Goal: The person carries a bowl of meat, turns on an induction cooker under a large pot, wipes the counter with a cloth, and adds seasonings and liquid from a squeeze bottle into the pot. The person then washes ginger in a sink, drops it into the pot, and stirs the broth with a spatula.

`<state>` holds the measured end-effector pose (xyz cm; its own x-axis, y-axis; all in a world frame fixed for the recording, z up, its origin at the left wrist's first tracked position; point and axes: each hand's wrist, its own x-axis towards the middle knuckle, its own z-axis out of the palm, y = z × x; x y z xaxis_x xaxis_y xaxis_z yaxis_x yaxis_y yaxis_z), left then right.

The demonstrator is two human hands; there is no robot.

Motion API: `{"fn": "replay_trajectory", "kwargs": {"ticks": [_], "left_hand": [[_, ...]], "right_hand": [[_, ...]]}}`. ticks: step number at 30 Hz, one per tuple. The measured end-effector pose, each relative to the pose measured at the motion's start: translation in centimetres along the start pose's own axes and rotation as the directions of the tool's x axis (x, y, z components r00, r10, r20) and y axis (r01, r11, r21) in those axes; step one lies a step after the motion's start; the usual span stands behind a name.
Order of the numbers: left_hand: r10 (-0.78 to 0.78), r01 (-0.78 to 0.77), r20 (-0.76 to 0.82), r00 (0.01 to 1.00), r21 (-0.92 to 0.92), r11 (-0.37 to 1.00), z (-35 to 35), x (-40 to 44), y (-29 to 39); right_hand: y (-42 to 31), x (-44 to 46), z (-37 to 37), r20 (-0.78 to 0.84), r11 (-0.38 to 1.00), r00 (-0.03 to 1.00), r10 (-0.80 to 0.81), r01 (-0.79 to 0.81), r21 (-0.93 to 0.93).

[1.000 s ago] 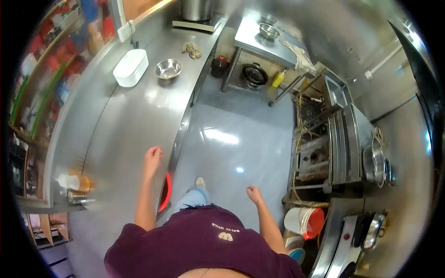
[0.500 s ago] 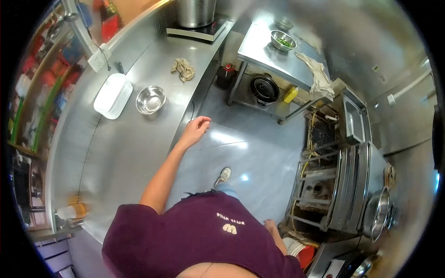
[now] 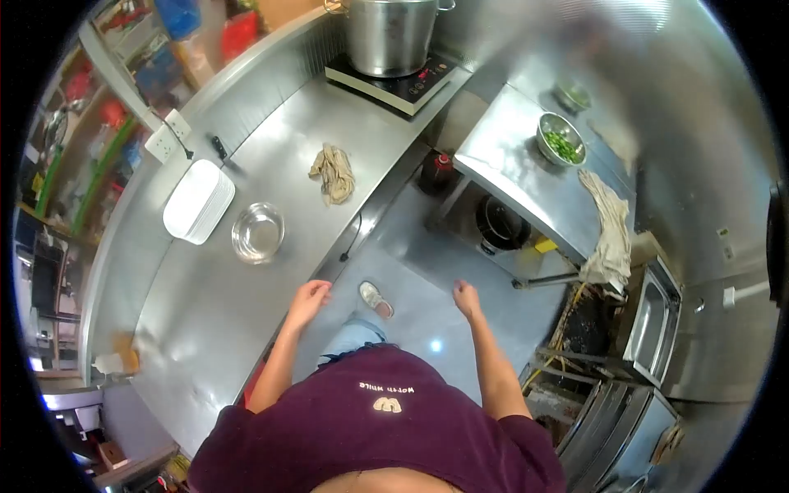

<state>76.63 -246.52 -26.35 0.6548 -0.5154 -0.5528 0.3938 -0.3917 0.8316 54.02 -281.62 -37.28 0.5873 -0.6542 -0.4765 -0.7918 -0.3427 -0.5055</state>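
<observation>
My left hand (image 3: 310, 301) hangs beside the front edge of the steel counter (image 3: 193, 324), fingers loosely bent and apart, nothing in it. On my other side, my right hand (image 3: 466, 297) is held over the floor, curled into a loose fist with no object showing. Nearest to the left hand on the counter is a shiny metal bowl (image 3: 258, 233). Behind that bowl stands a stack of white rectangular trays (image 3: 199, 202). A crumpled beige cloth (image 3: 333, 174) lies farther along the counter.
A large steel pot (image 3: 390, 37) sits on an induction cooker (image 3: 411, 92). The side table (image 3: 514, 156) bears a bowl of chopped greens (image 3: 561, 140) and a draped cloth (image 3: 606, 226). At right are a metal sink (image 3: 655, 320) and racks. A dark-handled knife (image 3: 219, 148) lies near the trays.
I have moved forward, so the counter, pot and side table appear closer. My left hand has drawn back lower, and my right hand has swung forward into view.
</observation>
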Motion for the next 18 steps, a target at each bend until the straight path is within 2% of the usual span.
{"fn": "replay_trajectory", "kwargs": {"ticks": [3, 6, 9, 12, 13, 15, 16, 18], "left_hand": [[-0.039, 0.039, 0.015, 0.999, -0.027, 0.999, 0.4, 4.0, 1.5], [-0.059, 0.06, 0.028, 0.998, -0.059, 0.996, 1.7, 7.3, 4.9], [-0.008, 0.009, 0.028, 1.0, -0.038, 0.999, 1.9, 10.2, 9.0], [-0.01, 0.01, 0.004, 1.0, -0.054, 0.998, 1.7, 12.2, 11.4], [-0.007, 0.007, 0.0, 1.0, -0.061, 0.998, 1.5, 12.6, 11.5], [-0.011, 0.006, -0.052, 0.999, -0.098, 0.995, 1.3, 13.4, 11.2], [-0.027, 0.014, -0.099, 0.995, -0.128, 0.992, 1.2, 13.5, 10.8], [-0.093, 0.06, -0.177, 0.98, -0.187, 0.981, 1.5, 12.5, 9.9]], "right_hand": [[-6.2, 5.0, -1.1, 0.011, 0.979, 0.98, -0.2, 0.201, -0.046], [-11.0, 8.7, -3.4, 0.121, 0.953, 0.946, -0.301, 0.302, 0.004], [-15.0, 12.9, -5.5, 0.102, 0.945, 0.94, -0.325, 0.32, 0.066], [-19.5, 17.0, -8.5, 0.105, 0.912, 0.906, -0.41, 0.408, 0.035], [-21.9, 18.3, -10.2, 0.158, 0.933, 0.921, -0.357, 0.359, 0.02], [-24.6, 22.3, -12.4, 0.107, 0.897, 0.89, -0.442, 0.44, 0.044], [-24.7, 26.1, -12.2, -0.093, 0.755, 0.75, -0.654, 0.656, -0.019], [-28.0, 31.0, -14.9, -0.102, 0.798, 0.791, -0.603, 0.602, -0.043]]}}
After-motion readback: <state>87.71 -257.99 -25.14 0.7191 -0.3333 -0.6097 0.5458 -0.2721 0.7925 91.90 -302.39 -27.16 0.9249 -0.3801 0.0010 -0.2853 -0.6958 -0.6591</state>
